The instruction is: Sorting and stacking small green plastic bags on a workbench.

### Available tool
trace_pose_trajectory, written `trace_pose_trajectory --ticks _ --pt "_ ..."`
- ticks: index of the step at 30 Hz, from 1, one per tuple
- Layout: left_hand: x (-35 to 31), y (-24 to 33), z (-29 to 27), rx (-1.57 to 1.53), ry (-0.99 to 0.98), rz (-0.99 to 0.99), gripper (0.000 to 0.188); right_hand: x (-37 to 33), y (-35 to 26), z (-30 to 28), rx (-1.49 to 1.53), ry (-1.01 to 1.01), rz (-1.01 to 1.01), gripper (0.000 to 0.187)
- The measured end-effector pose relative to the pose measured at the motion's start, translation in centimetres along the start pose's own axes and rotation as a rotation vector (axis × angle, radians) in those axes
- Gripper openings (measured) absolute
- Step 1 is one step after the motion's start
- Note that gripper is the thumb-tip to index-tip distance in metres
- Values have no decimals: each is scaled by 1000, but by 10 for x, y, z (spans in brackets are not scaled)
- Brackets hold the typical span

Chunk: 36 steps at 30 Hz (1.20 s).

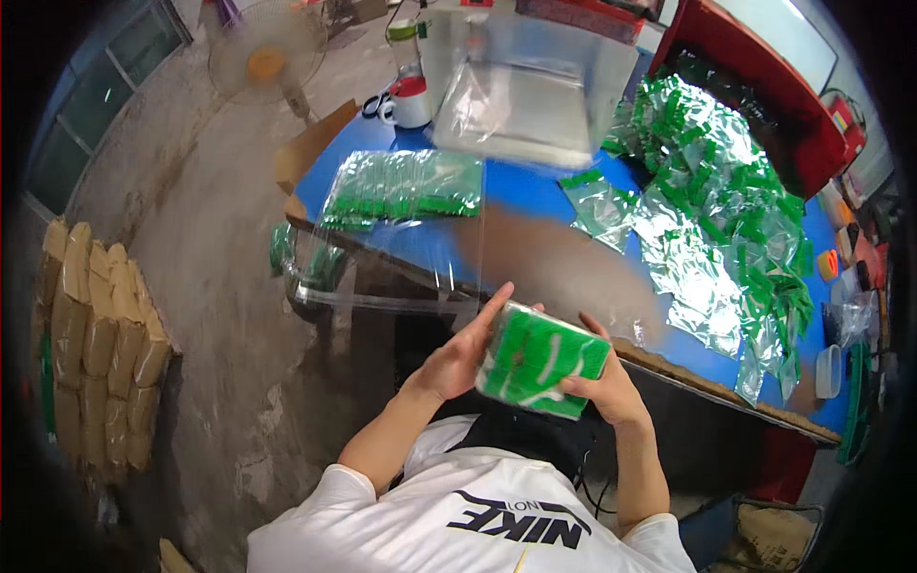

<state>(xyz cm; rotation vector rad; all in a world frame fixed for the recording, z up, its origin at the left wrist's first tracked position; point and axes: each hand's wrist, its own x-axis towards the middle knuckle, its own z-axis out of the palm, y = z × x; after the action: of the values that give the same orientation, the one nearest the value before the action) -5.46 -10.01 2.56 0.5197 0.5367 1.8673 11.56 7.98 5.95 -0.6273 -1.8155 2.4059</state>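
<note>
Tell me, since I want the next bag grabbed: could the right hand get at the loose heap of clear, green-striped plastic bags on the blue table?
Probably yes: the heap lies open ahead, nothing between. But the right hand holds the green packet.

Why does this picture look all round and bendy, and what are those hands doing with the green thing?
The picture comes from a small camera worn on a person's head, looking down. Its wide lens bends straight edges, so everything looks round. There is no machine here, just a person's two bare hands. The left hand and the right hand together hold a green packet wrapped in clear plastic. In front of them is a blue table. On it lie a flat stack of clear bags with green strips, a big loose heap of the same shiny bags, and a white mug. A fan stands on the floor.
</note>
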Motion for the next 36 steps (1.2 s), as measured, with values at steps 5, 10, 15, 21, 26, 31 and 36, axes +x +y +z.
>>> trace_pose_trajectory --ticks 5,10,15,21,26,31,36 --pt "-13 -15 15 247 260 23 83 4 9 20 -355 42 -60 99" --pt "-21 5 22 381 321 75 75 14 -6 36 -458 26 -194 94" --pt "-23 46 -7 393 331 345 68 27 -29 33 -388 0 -269 90" --pt "-31 117 -40 2259 420 370 72 60 -40 -2 -183 495 -786 102" --pt "-35 119 -99 2540 350 409 69 81 -3 -37 -819 591 -845 100" --pt "-35 137 -100 2381 400 569 43 80 5 -42 -783 562 -870 98" --pt "-24 139 -81 2220 504 594 18 76 -8 -41 -817 550 -789 98"
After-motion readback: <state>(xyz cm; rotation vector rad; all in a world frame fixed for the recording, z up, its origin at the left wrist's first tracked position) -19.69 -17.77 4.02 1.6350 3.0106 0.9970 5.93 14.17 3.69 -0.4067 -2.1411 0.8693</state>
